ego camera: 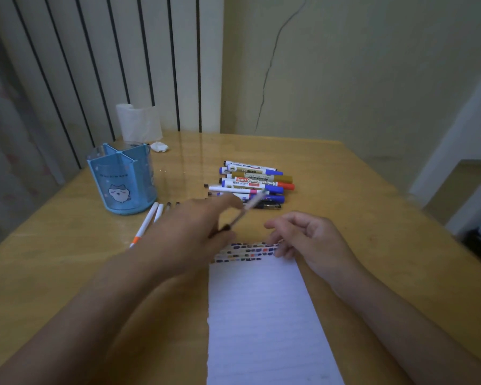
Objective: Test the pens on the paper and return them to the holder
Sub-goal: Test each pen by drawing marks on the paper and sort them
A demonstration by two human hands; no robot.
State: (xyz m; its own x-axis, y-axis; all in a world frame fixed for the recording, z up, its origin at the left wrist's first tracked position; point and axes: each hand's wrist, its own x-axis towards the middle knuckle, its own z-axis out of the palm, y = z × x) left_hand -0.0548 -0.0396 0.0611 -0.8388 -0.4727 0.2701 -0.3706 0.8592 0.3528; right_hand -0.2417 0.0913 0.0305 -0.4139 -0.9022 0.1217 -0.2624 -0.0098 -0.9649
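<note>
My left hand [195,232] pinches a thin clear pen [247,208] that slants up to the right, just above the top edge of the lined paper [261,315]. Rows of small coloured test marks [245,252] run across the paper's top. My right hand [306,240] rests on the paper's top right corner with loosely curled fingers and holds nothing. A pile of markers [253,182] lies behind the hands. The blue divided pen holder [122,179], with nothing visible in it, stands at the left. Several thin pens [147,222] lie on the table beside it, partly hidden by my left hand.
A tissue roll [138,122] and a crumpled tissue [159,147] sit at the back left of the wooden table [358,204]. Behind the table are a radiator and the wall. The table's right edge drops off toward a doorway.
</note>
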